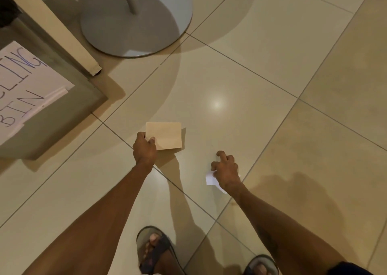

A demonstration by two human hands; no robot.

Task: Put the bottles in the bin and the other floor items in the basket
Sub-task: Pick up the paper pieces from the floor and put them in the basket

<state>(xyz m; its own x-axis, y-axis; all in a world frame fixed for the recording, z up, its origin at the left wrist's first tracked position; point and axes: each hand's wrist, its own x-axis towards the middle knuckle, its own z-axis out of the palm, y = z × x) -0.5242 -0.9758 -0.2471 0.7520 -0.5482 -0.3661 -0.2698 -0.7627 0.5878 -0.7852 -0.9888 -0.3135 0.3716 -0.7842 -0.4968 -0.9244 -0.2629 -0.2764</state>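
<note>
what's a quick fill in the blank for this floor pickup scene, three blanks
1. The left hand pinches a beige card; the right hand holds a paper scrap coloured ____.
2. The lower word on the sign taped to the grey bin reads ____.
3. The grey stand base has a ____ outline.
Missing words: white; BIN; round.

Bin (48,115) left, bare floor (261,111) right

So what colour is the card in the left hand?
Pale beige card, pinched by the left hand; head view shows it.
</note>
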